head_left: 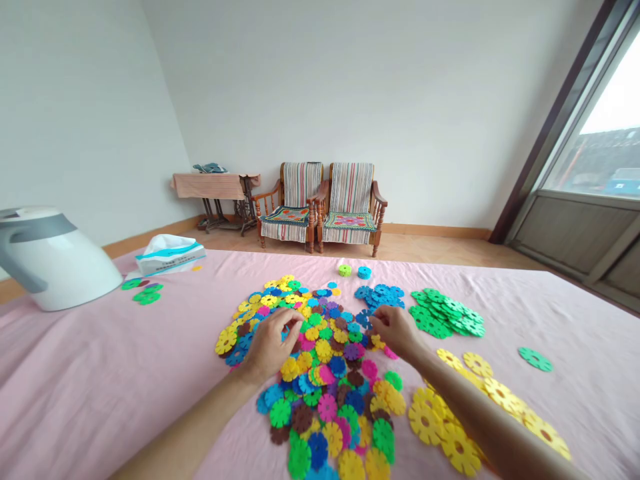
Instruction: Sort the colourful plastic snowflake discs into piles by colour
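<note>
A large mixed heap of notched plastic snowflake discs (323,350) in many colours spreads over the middle of the table. Over its left side hovers my left hand (273,339), thumb and fingers curled together; whatever lies between the tips, if anything, I cannot make out. My right hand (397,330) is at the heap's right edge, its fingers pinched at a blue snowflake disc (363,320). Just beyond it is a pile of blue discs (381,295). Green discs (445,313) lie in a pile farther right, and large yellow discs (455,448) spread beneath my right forearm.
On the pink tablecloth (170,360) stand a white kettle (70,267) and a tissue box (173,258) at left. Several loose discs (147,295) lie near them. A lime stack (345,270) and a blue stack (365,272) are at the back. Two chairs (349,193) stand beyond.
</note>
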The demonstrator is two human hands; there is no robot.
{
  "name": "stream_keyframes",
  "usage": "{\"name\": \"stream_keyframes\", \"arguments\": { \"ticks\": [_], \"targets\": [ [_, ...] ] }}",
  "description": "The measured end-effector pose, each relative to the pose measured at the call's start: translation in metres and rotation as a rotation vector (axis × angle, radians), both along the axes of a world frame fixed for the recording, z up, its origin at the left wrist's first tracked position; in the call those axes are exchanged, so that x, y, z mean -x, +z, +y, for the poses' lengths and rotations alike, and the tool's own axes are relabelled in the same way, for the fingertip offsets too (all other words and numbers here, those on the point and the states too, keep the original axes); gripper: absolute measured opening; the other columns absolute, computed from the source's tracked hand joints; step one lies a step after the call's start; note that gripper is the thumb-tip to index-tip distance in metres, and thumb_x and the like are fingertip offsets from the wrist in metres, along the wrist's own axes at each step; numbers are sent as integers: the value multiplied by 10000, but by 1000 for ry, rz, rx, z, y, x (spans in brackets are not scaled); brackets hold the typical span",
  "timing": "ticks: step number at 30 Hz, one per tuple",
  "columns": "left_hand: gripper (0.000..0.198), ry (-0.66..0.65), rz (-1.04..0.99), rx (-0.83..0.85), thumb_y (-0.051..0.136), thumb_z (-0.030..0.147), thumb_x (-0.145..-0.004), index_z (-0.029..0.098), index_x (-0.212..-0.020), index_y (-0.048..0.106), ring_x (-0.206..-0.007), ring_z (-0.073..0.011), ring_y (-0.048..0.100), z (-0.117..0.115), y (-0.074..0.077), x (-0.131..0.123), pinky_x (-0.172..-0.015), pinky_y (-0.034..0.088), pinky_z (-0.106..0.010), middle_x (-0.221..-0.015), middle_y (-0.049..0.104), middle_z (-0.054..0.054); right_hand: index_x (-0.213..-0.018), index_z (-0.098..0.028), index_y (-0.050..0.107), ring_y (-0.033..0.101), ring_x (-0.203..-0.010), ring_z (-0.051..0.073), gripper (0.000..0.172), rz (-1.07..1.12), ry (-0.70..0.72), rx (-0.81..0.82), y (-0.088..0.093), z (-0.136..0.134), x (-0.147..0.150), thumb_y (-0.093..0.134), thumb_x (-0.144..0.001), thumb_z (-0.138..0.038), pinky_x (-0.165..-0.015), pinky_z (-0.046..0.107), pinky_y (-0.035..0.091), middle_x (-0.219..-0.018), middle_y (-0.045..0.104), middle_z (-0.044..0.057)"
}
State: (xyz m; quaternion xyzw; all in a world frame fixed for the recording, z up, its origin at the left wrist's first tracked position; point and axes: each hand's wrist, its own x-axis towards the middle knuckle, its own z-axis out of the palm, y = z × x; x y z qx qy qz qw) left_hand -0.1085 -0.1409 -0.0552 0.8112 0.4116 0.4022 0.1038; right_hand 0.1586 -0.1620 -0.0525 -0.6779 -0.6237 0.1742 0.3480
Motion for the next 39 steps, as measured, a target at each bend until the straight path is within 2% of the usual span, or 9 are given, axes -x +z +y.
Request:
{"name": "stream_keyframes", "arguments": {
  "ticks": [6,9,12,15,19,22,27,34,39],
  "targets": [
    [127,-3,72,-80,481,160,-881,198,-852,599,-790,-158,626,8,-12,8,-716,485,-259,-824,646,-26,-606,-160,617,597,-475,133,258,58,-154,71,1,48,-37,465,-800,-236,-444,212,366,-575,677,45],
    [130,4,58,-69,484,157,-877,192,-835,602,-785,-155,625,7,-12,6,-718,487,-261,-818,645,-26,-665,-147,628,620,-515,145,286,53,-158,63,2,46,-34,421,-835,-246,-460,222,382,-648,699,76],
    [119,18,31,-38,494,156,-861,190,-808,595,-748,-149,625,6,-10,4,-700,489,-257,-780,645,-16,-691,-165,636,622,-583,161,211,-3,-73,25,2,21,-9,472,-806,-232,-515,236,389,-662,688,52],
    [111,40,8,-3,500,153,-847,187,-797,593,-713,-140,624,7,-10,4,-671,489,-243,-759,653,-7,-776,-200,659,598,-610,152,162,-35,164,-7,7,-20,30,510,-811,-250,-580,244,411,-656,660,3],
    [116,68,-9,17,499,141,-839,188,-788,592,-682,-131,625,7,-11,5,-647,484,-228,-744,659,4,-1001,-237,650,571,-924,198,201,-179,726,-150,23,-76,79,524,-847,-219,-826,327,421,-986,654,41],
    [116,71,-14,19,499,144,-840,188,-782,590,-678,-129,626,6,-11,5,-648,484,-226,-744,661,4,-1072,-274,634,511,-1061,226,240,-275,927,-112,30,-92,98,599,-835,-270,-964,392,357,-1147,602,39],
    [112,66,-19,23,502,143,-837,184,-792,597,-673,-127,627,6,-9,6,-652,486,-225,-745,658,2,-999,-239,644,486,-1061,242,184,-301,697,-112,21,-76,93,545,-852,-190,-926,413,385,-1147,577,58],
    [101,71,-23,37,520,169,-842,183,-805,612,-667,-130,638,7,-11,6,-648,488,-227,-734,668,3,-1036,-184,619,522,-1033,232,251,-192,512,-150,7,-63,72,463,-864,-90,-914,405,422,-1131,587,98],
    [111,74,-22,29,515,169,-853,183,-807,616,-678,-132,638,8,-12,7,-650,491,-229,-735,670,2,-1062,-200,625,541,-1040,224,292,-167,577,-123,5,-69,71,440,-875,-73,-910,380,444,-1137,593,92]
  ]
}}
